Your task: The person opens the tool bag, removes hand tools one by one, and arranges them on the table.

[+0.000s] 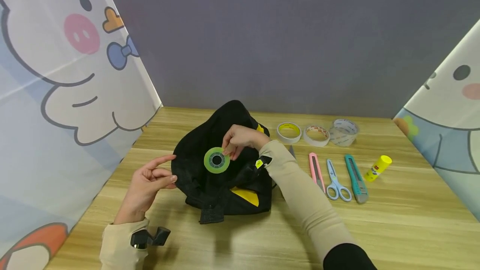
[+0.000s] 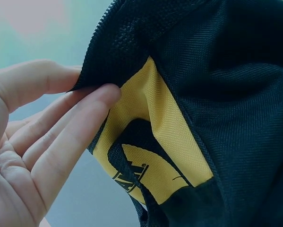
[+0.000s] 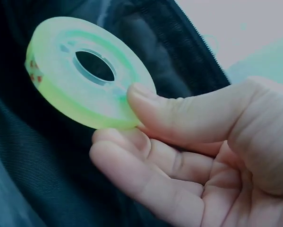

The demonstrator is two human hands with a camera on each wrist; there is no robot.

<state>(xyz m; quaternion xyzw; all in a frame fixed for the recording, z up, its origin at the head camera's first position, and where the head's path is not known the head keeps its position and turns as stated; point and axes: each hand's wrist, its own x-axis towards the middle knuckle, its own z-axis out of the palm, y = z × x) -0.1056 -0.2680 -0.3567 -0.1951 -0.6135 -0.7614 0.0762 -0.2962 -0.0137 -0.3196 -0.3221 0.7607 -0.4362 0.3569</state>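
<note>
A black bag [image 1: 240, 116] with yellow patches lies on the wooden table, its zippered mouth spread apart. My left hand [image 1: 144, 184] pinches the left edge of that mouth between thumb and fingers; the left wrist view shows the zipper teeth and a yellow panel [image 2: 179, 137] beside the fingertips. Over the opening, my right hand [image 1: 243, 138] pinches a roll of yellow-green clear tape [image 3: 56, 90] by its rim. Dark lining fills the background behind the roll in the right wrist view. The bag's inside is mostly too dark to make out.
Right of the bag, a yellow-cored tape roll [image 1: 289, 139], a white tape roll [image 1: 316, 142] and wide clear tape [image 1: 343, 140] stand in a row. Nearer lie a pink cutter [image 1: 316, 168], blue scissors [image 1: 336, 188], a teal cutter [image 1: 356, 178] and a yellow glue stick [image 1: 378, 168].
</note>
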